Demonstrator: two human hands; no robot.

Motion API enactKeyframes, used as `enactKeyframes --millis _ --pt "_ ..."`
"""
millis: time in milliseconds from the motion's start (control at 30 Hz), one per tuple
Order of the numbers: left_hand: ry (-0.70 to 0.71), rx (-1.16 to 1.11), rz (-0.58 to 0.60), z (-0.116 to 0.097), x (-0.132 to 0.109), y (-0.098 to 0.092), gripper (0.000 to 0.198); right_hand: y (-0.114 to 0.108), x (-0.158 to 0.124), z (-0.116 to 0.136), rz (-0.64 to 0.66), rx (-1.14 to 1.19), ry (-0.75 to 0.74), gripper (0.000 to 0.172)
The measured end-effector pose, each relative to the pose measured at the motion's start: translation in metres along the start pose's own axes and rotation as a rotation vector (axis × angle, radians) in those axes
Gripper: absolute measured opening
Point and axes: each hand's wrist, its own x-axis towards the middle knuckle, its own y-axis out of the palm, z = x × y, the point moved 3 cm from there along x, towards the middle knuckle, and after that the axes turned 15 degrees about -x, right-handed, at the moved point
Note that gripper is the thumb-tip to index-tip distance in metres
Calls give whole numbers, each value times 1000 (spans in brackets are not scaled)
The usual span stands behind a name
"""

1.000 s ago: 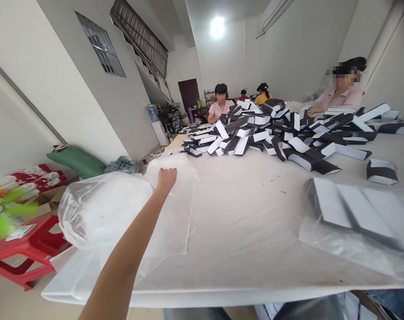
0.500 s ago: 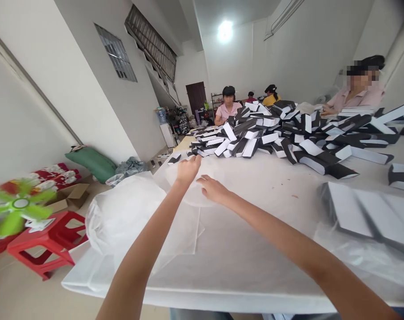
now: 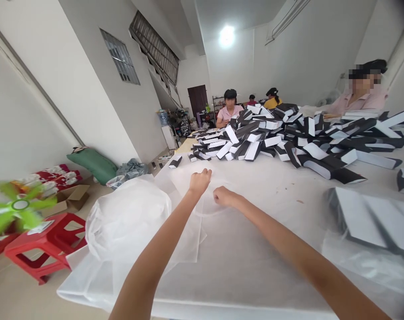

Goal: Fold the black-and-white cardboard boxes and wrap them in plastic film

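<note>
Both hands reach out over the white-covered table [image 3: 248, 262]. A thin translucent plastic bag [image 3: 182, 177] lies spread beneath and between them. My left hand [image 3: 201, 181] is closed with its fingers curled, gripping the bag. My right hand [image 3: 224, 195], a little nearer and to the right, is a fist pinching the bag's right part; its fingertips are hidden. Left of my left forearm is a loose heap of the same filmy bags [image 3: 131, 213], with flat sheets sticking out beneath it.
Black and white folded boxes [image 3: 251, 149] form a big pile across the far side. A bag of white boxes [image 3: 365, 213] lies at right. Co-workers sit behind the pile [image 3: 229, 113] and at far right [image 3: 365, 95]. A red stool [image 3: 45, 242] and green fan [image 3: 20, 204] stand left.
Both hands have come slightly nearer and to the right. My right hand's fingers, looser before, are now curled into a fist. The view has shifted a little.
</note>
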Motion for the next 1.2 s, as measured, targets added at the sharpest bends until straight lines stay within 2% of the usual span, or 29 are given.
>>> enactKeyframes --millis 133,167,200,300,400,533,700,800,900,967,1033,1100,1167,1200 --pt "-46 2 24 9 4 9 26 -33 -38 -14 263 192 -209 11" --pt "-60 0 34 11 4 11 26 -45 -49 -22 286 280 -221 16" --pt "-73 -4 45 13 3 12 26 -58 -58 -33 246 365 -209 21" --pt "-101 -26 91 15 0 13 27 -96 -84 -75 -102 539 -109 33" --pt "-100 -64 144 13 -4 9 32 -118 -106 -116 -445 730 26 41" --pt "-98 -100 183 8 -5 4 31 -128 -128 -151 -832 1027 122 41" --pt "-136 -111 245 7 -7 13 32 -134 -147 -178 -1347 1357 159 33" --pt "-153 -156 329 5 -12 7 56 -136 -153 -187 -1521 1535 138 35" --pt "-61 -381 297 -18 -19 -14 92 -140 -153 -188 -1527 1632 100 37" --pt "83 -553 192 -47 -22 -28 97 -143 -152 -183 -1503 1672 39 39" --pt "220 -674 126 -81 -22 -31 94 -146 -152 -176 -1497 1719 -41 40" --pt "279 -737 105 -109 -17 -21 75 -148 -155 -170 -1528 1745 -106 39" --pt "240 -800 92 -126 -4 -5 34 -150 -159 -168 -1582 1700 -135 38" --pt "201 -878 80 -129 4 2 23 -150 -162 -168 -1601 1640 -131 37"
